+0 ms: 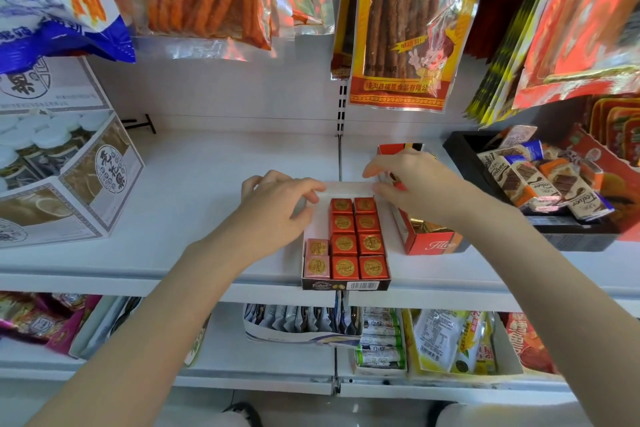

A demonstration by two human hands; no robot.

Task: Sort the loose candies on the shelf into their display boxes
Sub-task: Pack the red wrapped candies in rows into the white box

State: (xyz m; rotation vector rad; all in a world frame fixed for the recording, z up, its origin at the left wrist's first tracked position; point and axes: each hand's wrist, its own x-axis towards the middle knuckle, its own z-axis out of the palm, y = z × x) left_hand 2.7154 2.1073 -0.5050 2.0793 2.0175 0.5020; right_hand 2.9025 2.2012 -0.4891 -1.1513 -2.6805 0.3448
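A white display box [346, 189] with a dark front sits at the shelf's front edge. It holds two columns of red square candies [356, 239] and two pink candies [317, 258] at its front left. My left hand [277, 204] rests on the box's back left rim with curled fingers. My right hand [412, 180] is at the back right corner, fingers pinching the rim. A red display box [427, 243] with gold-wrapped candies stands right of it, partly hidden by my right hand.
A black tray [460, 152] of chocolate wafer bars stands at the far right. Large printed cartons [69, 177] fill the left of the white shelf [207, 184]. Snack bags [405, 24] hang above. Lower shelves hold more packets.
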